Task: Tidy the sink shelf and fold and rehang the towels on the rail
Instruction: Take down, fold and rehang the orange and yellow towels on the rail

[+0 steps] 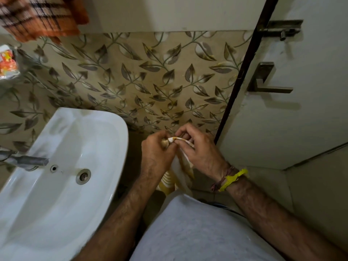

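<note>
A yellow-and-white striped towel [178, 172] hangs down between my two hands, right of the sink. My left hand [157, 150] grips its bunched top edge in curled fingers. My right hand [197, 147] pinches the same edge just beside it, the two hands almost touching. Most of the towel is hidden behind my hands and forearms. An orange checked towel [37, 17] hangs at the top left corner, its rail out of view.
A white sink [105, 140] with a metal tap [28, 161] fills the lower left. An orange-and-white packet [8, 63] sits at the left edge. A white door [301, 110] with a lever handle [267, 81] and a bolt [282, 29] stands at the right.
</note>
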